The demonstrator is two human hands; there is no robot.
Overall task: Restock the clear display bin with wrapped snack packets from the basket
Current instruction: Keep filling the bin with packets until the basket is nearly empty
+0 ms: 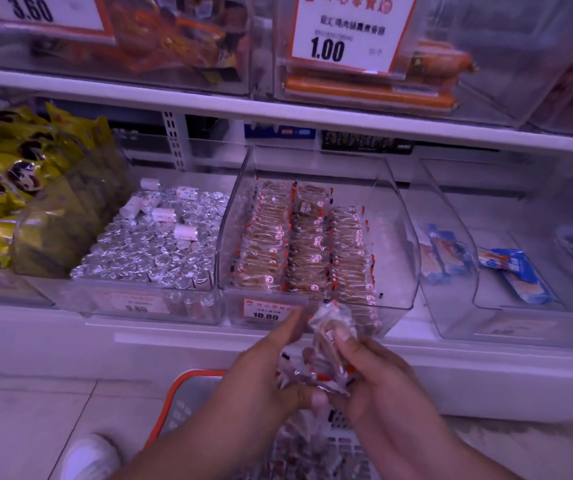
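Both hands, left hand (264,372) and right hand (378,382), clamp a bunch of snack packets (326,344) above the basket (188,386); square them upright before slotting into the display bin (396,237) rows.

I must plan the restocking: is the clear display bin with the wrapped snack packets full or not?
Not full. The clear display bin holds three packet rows, but bare floor shows along its right side.

Just one view here, a wide-angle camera on the person's head, looking forward and down. It sits close to the shelf (278,116), so the clear bin (399,237) lands mid-frame with straight lines bowing toward the edges. Both forearms reach in from the bottom, over the basket (188,382) and floor (35,410). There's no second view to overlap with.
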